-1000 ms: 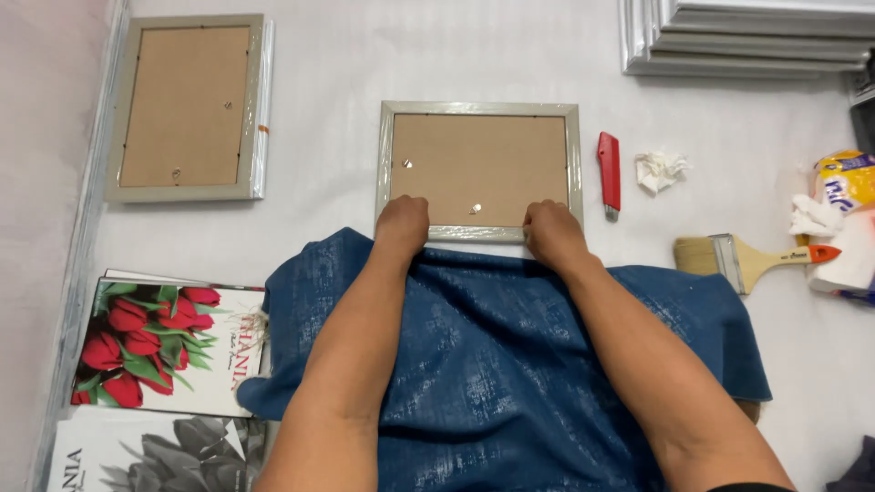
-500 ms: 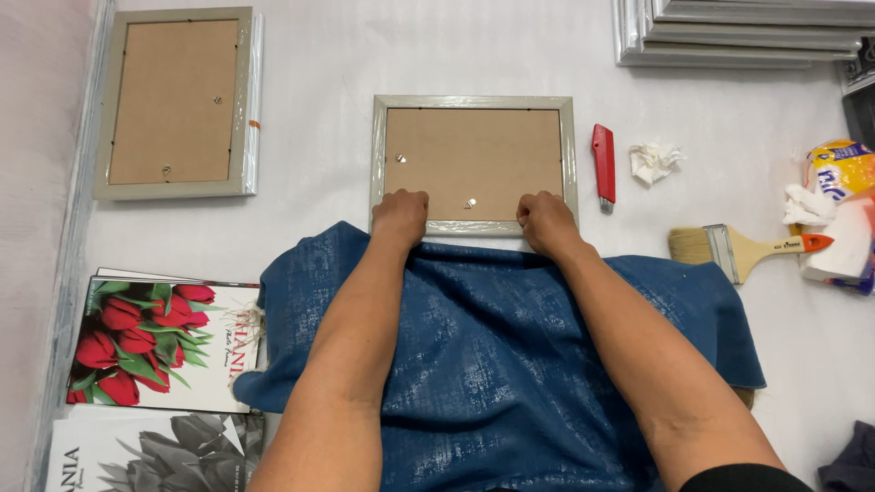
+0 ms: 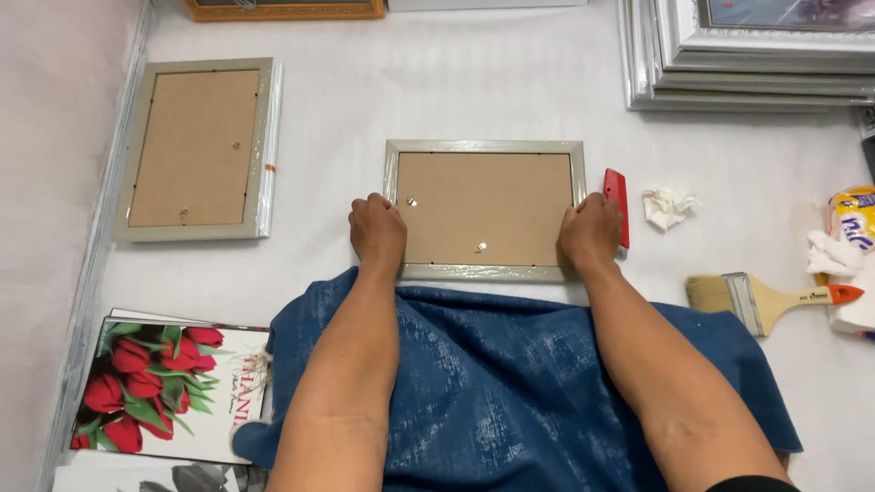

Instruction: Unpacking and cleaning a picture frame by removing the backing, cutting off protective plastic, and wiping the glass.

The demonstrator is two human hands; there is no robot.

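- Hands grip a picture frame (image 3: 484,210) lying face down at the centre of the head view, its brown backing board up and its silver border wrapped in clear film.
- The left hand (image 3: 377,230) closes over the frame's left edge, fingers curled on the border near the lower left corner.
- The right hand (image 3: 591,231) closes over the frame's right edge, just beside a red scraper (image 3: 617,205) that lies along that side.
- The frame rests on a white table (image 3: 474,91), its lower edge just above a blue cloth (image 3: 492,383) that spreads under both forearms across the lower middle of the view.
- A second frame (image 3: 196,148), also back up, lies well apart at the upper left.
- A stack of silver frames (image 3: 747,64) fills the upper right corner.
- A crumpled white tissue (image 3: 668,206) sits right of the scraper; below it, a paintbrush (image 3: 766,299) with a wooden handle and red tip lies at the right edge of the cloth.
- A print of red tulips (image 3: 159,387) lies at the lower left, touching the cloth's left edge.
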